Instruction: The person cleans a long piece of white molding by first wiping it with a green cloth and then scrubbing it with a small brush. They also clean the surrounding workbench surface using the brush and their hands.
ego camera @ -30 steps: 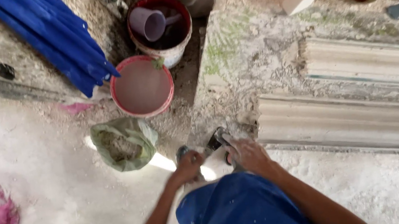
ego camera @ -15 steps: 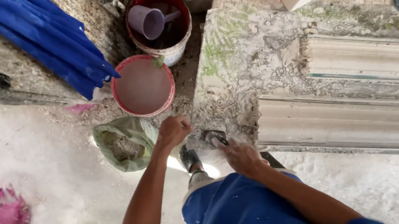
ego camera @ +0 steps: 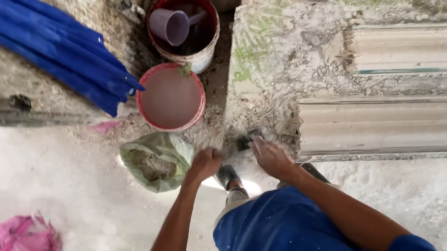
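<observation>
Just left of the left hand (ego camera: pixel 205 163), which is curled shut near the counter (ego camera: pixel 284 55) edge, a green sack (ego camera: pixel 157 162) lies open on the floor, handy for scooping. The right hand (ego camera: pixel 270 157) rests on a dark tool (ego camera: pixel 244 141) at that edge, though its grip cannot be made out; the long moulded casts (ego camera: pixel 416 117) lie flat on the counter to its right.

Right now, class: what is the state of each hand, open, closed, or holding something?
Left hand: closed in a fist beside the green sack; contents cannot be told.
Right hand: fingers extended, on a dark tool at the slab's edge.
</observation>
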